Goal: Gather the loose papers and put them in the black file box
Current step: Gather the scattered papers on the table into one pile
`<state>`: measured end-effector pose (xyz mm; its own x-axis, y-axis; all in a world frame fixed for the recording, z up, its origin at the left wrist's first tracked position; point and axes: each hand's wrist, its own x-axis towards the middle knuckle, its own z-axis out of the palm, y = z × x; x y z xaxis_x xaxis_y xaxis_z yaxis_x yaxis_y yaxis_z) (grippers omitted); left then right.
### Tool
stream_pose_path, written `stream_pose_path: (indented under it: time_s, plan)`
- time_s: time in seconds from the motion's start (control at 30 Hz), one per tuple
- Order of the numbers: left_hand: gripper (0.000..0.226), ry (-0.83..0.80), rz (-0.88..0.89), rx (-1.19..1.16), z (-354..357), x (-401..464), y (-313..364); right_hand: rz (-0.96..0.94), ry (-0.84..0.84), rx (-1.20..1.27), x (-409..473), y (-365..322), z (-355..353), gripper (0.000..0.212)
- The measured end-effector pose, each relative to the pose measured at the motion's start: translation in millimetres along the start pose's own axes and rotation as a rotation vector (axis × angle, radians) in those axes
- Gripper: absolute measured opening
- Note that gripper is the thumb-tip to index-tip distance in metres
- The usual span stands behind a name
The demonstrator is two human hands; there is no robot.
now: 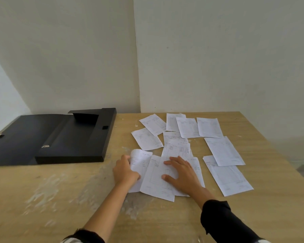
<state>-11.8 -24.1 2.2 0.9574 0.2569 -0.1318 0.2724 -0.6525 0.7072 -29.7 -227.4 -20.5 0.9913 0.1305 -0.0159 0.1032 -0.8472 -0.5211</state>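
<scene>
Several loose white papers (209, 128) with faint printed forms lie scattered over the right half of the wooden table (60, 190). My left hand (125, 170) grips the curled left edge of the nearest sheet (139, 160), lifting it off the table. My right hand (182, 172) lies flat, fingers spread, on an overlapping sheet (154, 179) beside it. The black file box (74, 137) lies open at the table's back left, its lid folded out flat to the left.
Pale walls meet in a corner behind the table. The table's right edge drops off beyond the outermost sheets (228, 176). Whitish smears mark the wood near me.
</scene>
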Motion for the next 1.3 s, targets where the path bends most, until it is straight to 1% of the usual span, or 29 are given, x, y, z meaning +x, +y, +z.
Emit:
stream_pose_path:
  time_s: [0.1, 0.17, 0.23, 0.3, 0.37, 0.43, 0.53, 0.6, 0.67, 0.77, 0.87, 0.93, 1.0, 1.03, 1.07, 1.1, 1.13, 1.17, 1.23, 1.3]
  plan:
    - [0.066, -0.019, -0.006, -0.095, 3, -1, 0, 0.0, -0.004, -0.019, -1, 2, 0, 0.056]
    - [0.057, -0.011, -0.053, -0.216, 5, -3, 3, -0.003, -0.004, -0.021, -2, -1, 0, 0.053]
    - [0.047, 0.022, -0.095, -0.305, 8, -7, 9, -0.026, 0.011, 0.043, -3, -7, -1, 0.045]
    - [0.05, 0.017, -0.111, -0.348, 13, -12, 14, -0.023, 0.068, 0.181, -4, -12, -5, 0.039]
    - [0.06, -0.027, -0.121, -0.385, 20, -19, 21, 0.034, 0.17, 0.268, -6, -8, -12, 0.042]
    - [0.065, -0.037, -0.118, -0.364, 27, -24, 28, 0.101, 0.234, 0.21, -8, 5, -18, 0.046]
    - [0.054, -0.006, -0.086, -0.292, 37, -27, 39, 0.188, 0.189, 0.055, -12, 19, -14, 0.046]
    - [0.049, 0.022, -0.06, -0.24, 44, -26, 47, 0.176, 0.16, 0.075, -11, 18, -9, 0.044]
    - [0.043, 0.04, -0.028, -0.192, 49, -23, 52, 0.151, 0.167, 0.142, -5, 15, -8, 0.042]
    - [0.032, 0.024, -0.004, -0.171, 55, -22, 60, 0.135, 0.168, 0.146, -3, 21, -18, 0.038]
    - [0.035, -0.015, -0.002, -0.196, 59, -21, 67, 0.099, 0.107, 0.105, -5, 30, -22, 0.046]
    - [0.041, -0.031, 0.008, -0.191, 60, -21, 68, 0.062, 0.082, 0.138, -3, 29, -23, 0.047]
    - [0.043, -0.033, 0.027, -0.173, 62, -20, 67, 0.097, 0.139, 0.195, 0, 29, -33, 0.045]
    - [0.043, -0.03, 0.03, -0.173, 62, -19, 67, 0.138, 0.204, 0.179, 1, 33, -41, 0.044]
    - [0.041, -0.029, 0.026, -0.183, 61, -18, 66, 0.185, 0.272, 0.114, 1, 39, -49, 0.043]
    - [0.038, -0.03, 0.016, -0.202, 59, -18, 66, 0.236, 0.296, 0.001, 2, 47, -56, 0.044]
    - [0.034, -0.031, 0.002, -0.223, 57, -17, 66, 0.291, 0.263, -0.122, 1, 56, -62, 0.047]
    - [0.03, -0.026, -0.009, -0.241, 54, -17, 65, 0.346, 0.19, -0.21, -1, 62, -67, 0.051]
    - [0.023, 0.0, -0.025, -0.255, 51, -16, 63, 0.415, 0.087, -0.224, -4, 69, -71, 0.057]
    - [0.023, 0.019, -0.036, -0.257, 50, -16, 61, 0.417, 0.102, -0.178, -5, 68, -70, 0.052]
